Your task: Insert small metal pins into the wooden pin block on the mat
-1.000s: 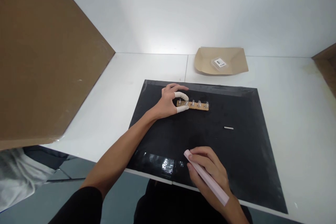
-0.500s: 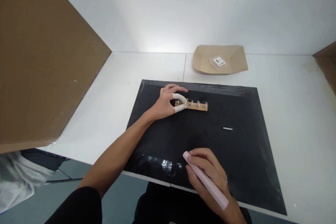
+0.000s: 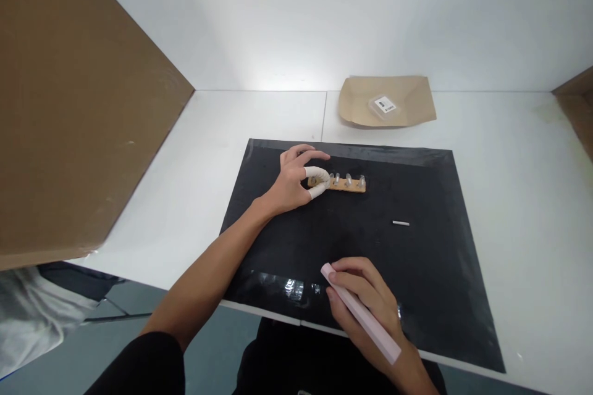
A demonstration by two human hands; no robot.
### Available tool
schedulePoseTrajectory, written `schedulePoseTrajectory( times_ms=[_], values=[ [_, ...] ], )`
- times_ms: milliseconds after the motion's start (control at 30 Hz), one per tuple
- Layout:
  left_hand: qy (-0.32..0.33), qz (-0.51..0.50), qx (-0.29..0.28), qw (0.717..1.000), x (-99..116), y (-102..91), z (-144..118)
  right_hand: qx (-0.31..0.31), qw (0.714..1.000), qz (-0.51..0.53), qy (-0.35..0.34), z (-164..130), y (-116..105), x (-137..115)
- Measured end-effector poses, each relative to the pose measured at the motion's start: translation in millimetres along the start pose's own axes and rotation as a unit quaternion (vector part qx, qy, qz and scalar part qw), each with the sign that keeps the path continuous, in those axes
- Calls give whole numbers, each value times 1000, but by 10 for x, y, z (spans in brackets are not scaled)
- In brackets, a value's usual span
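My left hand [image 3: 294, 182] is at a narrow wooden strip [image 3: 351, 187] that carries a row of several small clear pieces. White finger cots cover the thumb and index finger, whose tips are closed together over the strip's left part. What lies between those tips is hidden; the other fingers stretch out above. Nearer the front edge, my right hand [image 3: 370, 308] grips a long pale pink bar [image 3: 364, 316] like a pen, its upper end sticking out past the fingertips. A short thin silvery rod [image 3: 401, 223] lies on the black mat to the right of the strip.
The black mat [image 3: 430, 271] covers the middle of the white table [image 3: 519, 197]. At the back stands a brown paper tray [image 3: 414, 99] holding a small clear box [image 3: 383, 107] with a white label. A brown cardboard panel [image 3: 83, 105] rises on the left, a white wall behind.
The view has shifted slightly, so most things sit a little higher in it. Both hands keep nearly the same pose, the pink bar still in my right hand.
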State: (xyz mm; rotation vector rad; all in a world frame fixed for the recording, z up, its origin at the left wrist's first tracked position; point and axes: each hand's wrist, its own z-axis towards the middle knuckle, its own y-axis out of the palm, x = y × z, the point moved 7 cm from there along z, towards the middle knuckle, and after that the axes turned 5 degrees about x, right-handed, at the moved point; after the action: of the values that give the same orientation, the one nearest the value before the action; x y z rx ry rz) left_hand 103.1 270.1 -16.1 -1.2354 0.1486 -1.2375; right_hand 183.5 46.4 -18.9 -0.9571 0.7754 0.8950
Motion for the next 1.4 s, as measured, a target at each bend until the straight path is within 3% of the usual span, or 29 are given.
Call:
schedulePoseTrajectory(
  times_ms=[167,367,567,700,833,1000,1167,1400],
  values=[
    [9,10,15,1000,23,-22,-26,5,1000,-3,-7,30,-3,-30],
    [-14,-41,74,996,11,-128,-31,-3,1000,-4,-15,15,12,-26],
    [-60,-70,136,986,-46,-415,-136,10,1000,-11,-22,39,2,-40],
    [-102,6,102,989,18,-546,-340,10,1000,-14,-11,1,-4,-16],
    [-142,56,70,986,297,-486,-633,4,1000,-10,-15,-35,3,2],
    [-202,85,78,973,608,-246,-943,-3,1000,11,-25,-35,11,2],
    [-196,119,74,971,669,-86,-945,-11,1000,5,-27,-23,2,-28],
    [-198,133,76,968,628,-109,-901,1,1000,2,-23,-34,-9,-27]
  ],
)
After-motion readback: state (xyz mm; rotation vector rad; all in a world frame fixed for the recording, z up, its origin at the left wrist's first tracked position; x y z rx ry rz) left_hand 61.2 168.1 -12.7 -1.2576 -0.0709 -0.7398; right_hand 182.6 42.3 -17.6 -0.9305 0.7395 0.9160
